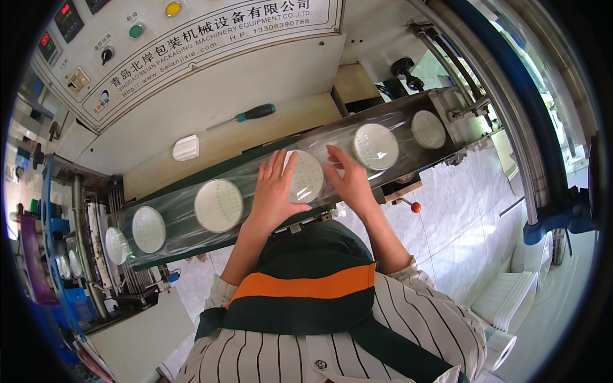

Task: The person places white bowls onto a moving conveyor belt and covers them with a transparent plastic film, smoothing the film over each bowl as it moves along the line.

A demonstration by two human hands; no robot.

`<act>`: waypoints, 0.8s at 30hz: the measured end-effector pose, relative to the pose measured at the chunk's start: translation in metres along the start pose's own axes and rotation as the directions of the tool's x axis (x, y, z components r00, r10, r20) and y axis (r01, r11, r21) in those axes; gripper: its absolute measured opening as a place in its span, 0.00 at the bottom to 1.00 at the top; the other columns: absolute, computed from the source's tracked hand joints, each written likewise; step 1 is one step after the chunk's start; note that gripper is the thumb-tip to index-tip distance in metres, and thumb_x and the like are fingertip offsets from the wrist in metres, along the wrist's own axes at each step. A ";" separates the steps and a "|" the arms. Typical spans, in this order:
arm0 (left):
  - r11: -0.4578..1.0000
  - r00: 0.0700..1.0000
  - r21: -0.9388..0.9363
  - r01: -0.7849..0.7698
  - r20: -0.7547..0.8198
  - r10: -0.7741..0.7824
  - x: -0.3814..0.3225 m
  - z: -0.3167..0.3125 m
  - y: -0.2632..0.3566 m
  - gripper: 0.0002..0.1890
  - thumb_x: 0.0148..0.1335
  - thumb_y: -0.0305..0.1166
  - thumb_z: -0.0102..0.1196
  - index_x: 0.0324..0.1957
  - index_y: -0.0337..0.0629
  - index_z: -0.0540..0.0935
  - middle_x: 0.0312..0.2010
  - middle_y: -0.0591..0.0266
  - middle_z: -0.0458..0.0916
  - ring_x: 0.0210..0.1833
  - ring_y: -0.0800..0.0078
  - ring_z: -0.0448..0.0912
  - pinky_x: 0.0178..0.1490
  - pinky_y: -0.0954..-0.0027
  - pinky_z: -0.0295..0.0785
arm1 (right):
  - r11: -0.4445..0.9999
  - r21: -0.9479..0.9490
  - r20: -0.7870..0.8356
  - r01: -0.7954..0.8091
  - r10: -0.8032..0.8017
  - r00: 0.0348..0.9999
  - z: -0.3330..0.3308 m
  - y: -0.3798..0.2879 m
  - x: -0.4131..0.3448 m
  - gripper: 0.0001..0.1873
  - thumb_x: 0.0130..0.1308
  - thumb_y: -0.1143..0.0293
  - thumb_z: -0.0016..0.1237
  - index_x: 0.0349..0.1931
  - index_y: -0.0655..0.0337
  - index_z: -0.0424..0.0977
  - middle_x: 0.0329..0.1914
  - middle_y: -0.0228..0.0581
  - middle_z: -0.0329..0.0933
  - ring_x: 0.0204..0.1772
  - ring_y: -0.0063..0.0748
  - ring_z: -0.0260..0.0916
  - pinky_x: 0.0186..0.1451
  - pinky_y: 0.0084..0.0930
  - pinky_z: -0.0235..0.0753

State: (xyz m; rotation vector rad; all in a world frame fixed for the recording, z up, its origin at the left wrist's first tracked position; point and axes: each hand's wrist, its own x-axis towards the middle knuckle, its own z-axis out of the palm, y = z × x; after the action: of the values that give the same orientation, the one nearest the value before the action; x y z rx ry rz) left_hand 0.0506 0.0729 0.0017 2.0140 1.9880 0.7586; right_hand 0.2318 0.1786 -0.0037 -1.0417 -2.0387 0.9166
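Note:
Several round white discs with printed marks lie in a row under clear plastic film on the conveyor of a packaging machine. My left hand (277,186) rests on the film with fingers spread, over the left edge of the middle disc (307,177). Just right of that disc is my right hand (348,179), fingers apart and slightly curled, at the film. Another disc (376,146) lies beyond my right hand, and one more (428,129) near the conveyor's right end. To the left are a large disc (219,206) and a further disc (149,230). Neither hand grips anything.
A screwdriver (256,112) and a small white block (186,148) lie on the ledge behind the conveyor. Above is the control panel (191,62) with buttons and writing. A red-knobbed lever (415,207) sticks out at the front. Metal rollers (507,95) stand at right.

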 end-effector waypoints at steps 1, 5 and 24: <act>1.000 1.000 0.004 0.009 -0.002 -0.009 0.000 0.001 -0.001 0.61 0.32 0.42 0.79 0.71 0.39 0.59 0.69 0.44 0.61 0.74 0.46 0.56 0.73 0.47 0.52 | 1.000 -0.004 -0.019 -0.007 0.007 1.000 -0.005 0.001 0.001 0.22 0.64 0.69 0.55 0.57 0.64 0.72 0.50 0.56 0.78 0.54 0.57 0.74 0.56 0.42 0.74; 0.998 0.998 0.036 0.061 -0.001 -0.061 -0.002 -0.003 -0.006 0.57 0.35 0.39 0.77 0.70 0.40 0.60 0.66 0.44 0.64 0.70 0.47 0.61 0.73 0.47 0.53 | 0.970 -0.236 -0.198 0.057 -0.105 0.975 -0.033 0.007 0.016 0.21 0.65 0.70 0.54 0.57 0.65 0.72 0.54 0.57 0.76 0.58 0.58 0.70 0.61 0.43 0.70; 1.000 1.000 -0.005 0.002 -0.029 -0.002 0.009 0.008 -0.011 0.57 0.37 0.40 0.76 0.70 0.38 0.60 0.63 0.44 0.69 0.71 0.50 0.63 0.74 0.44 0.51 | 0.970 -0.239 -0.220 0.048 -0.102 0.970 -0.032 0.009 0.017 0.23 0.64 0.70 0.54 0.59 0.66 0.70 0.55 0.56 0.75 0.57 0.58 0.70 0.59 0.44 0.71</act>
State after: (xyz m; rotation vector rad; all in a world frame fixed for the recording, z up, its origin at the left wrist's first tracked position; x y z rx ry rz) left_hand 0.0448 0.0835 -0.0084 2.0089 2.0010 0.7958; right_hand 0.2527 0.2062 0.0102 -1.1282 -2.0038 0.4989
